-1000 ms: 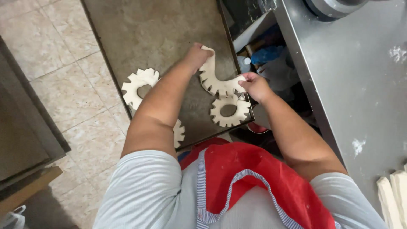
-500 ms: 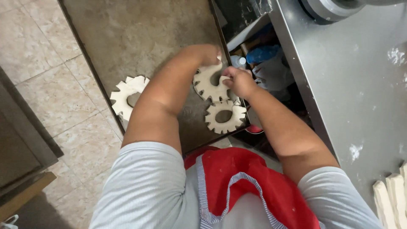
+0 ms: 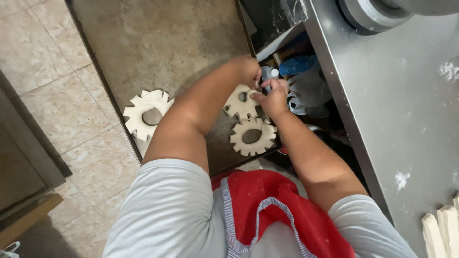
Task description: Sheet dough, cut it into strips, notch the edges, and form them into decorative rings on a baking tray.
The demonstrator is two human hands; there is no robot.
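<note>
I look down at a dark baking tray (image 3: 158,43) that lies low beside a steel table. Three pale, gear-shaped dough rings are on it. My left hand (image 3: 247,69) and my right hand (image 3: 273,97) both pinch the upper right ring (image 3: 239,104) near the tray's right edge. A second ring (image 3: 252,136) lies flat just below it, close to my right wrist. The third ring (image 3: 146,113) lies at the tray's left edge, left of my left forearm. My fingers hide part of the held ring.
A steel table (image 3: 406,110) with flour smudges fills the right side. Under its edge sit a blue item (image 3: 299,64) and a white plastic bag (image 3: 308,93). Pale dough sticks (image 3: 442,229) lie at the bottom right. The floor (image 3: 43,71) on the left is beige tile.
Both hands have drawn together on the upper right ring, which was a curved open strip a second ago and now lies as a closed ring. The view has shifted slightly.
</note>
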